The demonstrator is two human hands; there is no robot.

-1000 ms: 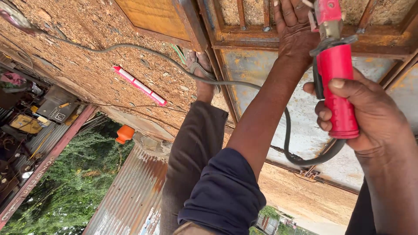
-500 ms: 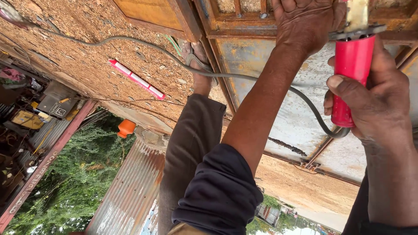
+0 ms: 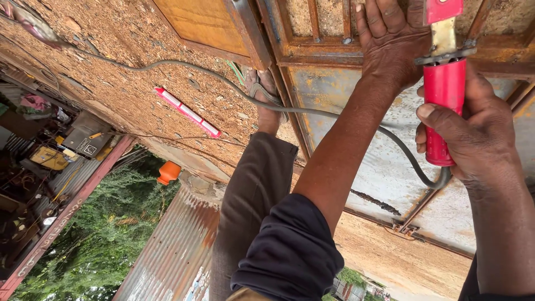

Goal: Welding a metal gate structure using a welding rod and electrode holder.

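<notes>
While the right hand [image 3: 473, 131] stays clenched around the red-handled electrode holder [image 3: 444, 106], the left hand [image 3: 390, 42] lies flat, fingers spread, on the rusty steel door frame [image 3: 334, 56]. Beyond, a grey cable [image 3: 223, 75] crosses gravelly ground [image 3: 111, 72], past a red-and-white tube [image 3: 188, 112], toward corrugated roofing [image 3: 173, 245] and trees [image 3: 95, 234].

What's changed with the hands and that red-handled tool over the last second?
The right hand has carried the red-handled tool up and rightward along the rusty metal frame; its clamp head now runs off the top edge. The left hand stays pressed on the frame. The grey cable and red-and-white tube lie as before.
</notes>
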